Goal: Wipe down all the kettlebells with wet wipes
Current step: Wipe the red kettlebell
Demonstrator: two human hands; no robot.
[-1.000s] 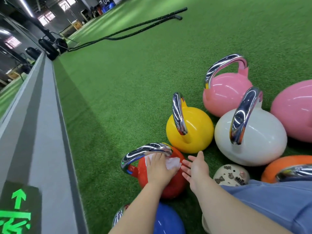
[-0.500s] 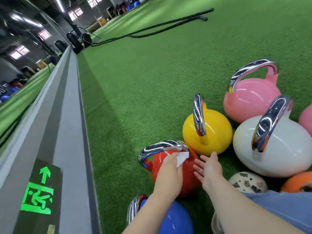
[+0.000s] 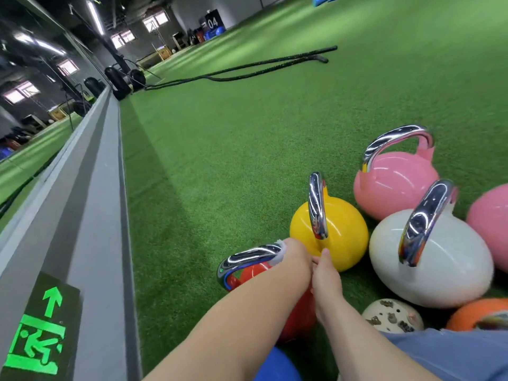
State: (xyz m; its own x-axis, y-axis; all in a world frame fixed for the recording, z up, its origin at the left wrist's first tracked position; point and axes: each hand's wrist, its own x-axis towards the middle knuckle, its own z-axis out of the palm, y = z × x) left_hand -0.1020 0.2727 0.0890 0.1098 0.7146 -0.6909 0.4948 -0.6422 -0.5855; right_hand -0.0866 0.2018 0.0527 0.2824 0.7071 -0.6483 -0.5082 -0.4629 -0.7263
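A glossy red kettlebell (image 3: pixel 298 314) with a curved chrome handle (image 3: pixel 251 257) is seen on the green artificial turf (image 3: pixel 220 166), mostly covered by two bare forearms. The left hand (image 3: pixel 295 259) is laid over the right end of the handle, and a crumpled white wet wipe (image 3: pixel 279 255) is pressed there under it; its fingers appear wrapped around the handle, though the tips are hidden. The right hand (image 3: pixel 327 273) is held just beside the left one, touching it, with fingers together and pointing forward; whether something is held by it cannot be told.

Just beyond the fingertips a smooth yellow kettlebell (image 3: pixel 341 232) is standing. To the right of the fingers one white kettlebell (image 3: pixel 439 259), two pink ones (image 3: pixel 395 185) (image 3: pixel 492 213) and one orange one (image 3: pixel 472 312) are found, all round and shiny. Below the forearms a blue rounded shape (image 3: pixel 277 367) is partly visible. Seven coloured bells are counted in total. A cream shoe with small charms (image 3: pixel 390 316) and a blue trouser leg (image 3: pixel 453 353) are near the right wrist. Far ahead two black ropes (image 3: pixel 247 70) are lying on the turf. To the left a grey ledge (image 3: pixel 90 188) with a green exit sign (image 3: pixel 38 331) is running.
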